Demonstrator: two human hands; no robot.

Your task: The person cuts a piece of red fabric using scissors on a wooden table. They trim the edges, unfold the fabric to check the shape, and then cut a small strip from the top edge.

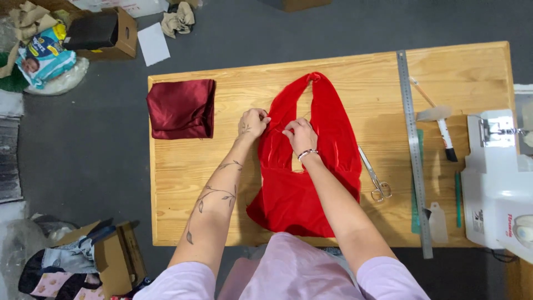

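We see a red velvet halter garment (311, 189) lying flat on the wooden worktop (233, 216), its neck loop pointing away from us and its wider body nearest our waist. Our left hand (252, 123) pinches the edge of the left strap, fingers closed on the fabric. Our right hand (300, 135) rests just beside it at the inner edge of the neckline, fingers curled down onto the cloth and, as far as we can tell, gripping a small fold. Both hands sit close together at the same spot on the left strap.

Judging from how things lie, the piece is already cut and shaped, and the handling is at the strap edge only; the rest of the garment lies undisturbed. The scissors (375, 176) lie untouched just to the right of the garment, the long metal ruler (413, 150) beyond them, and the white sewing machine (497, 183) stands at the right end. A folded dark red satin cloth (182, 108) sits well apart at the left.
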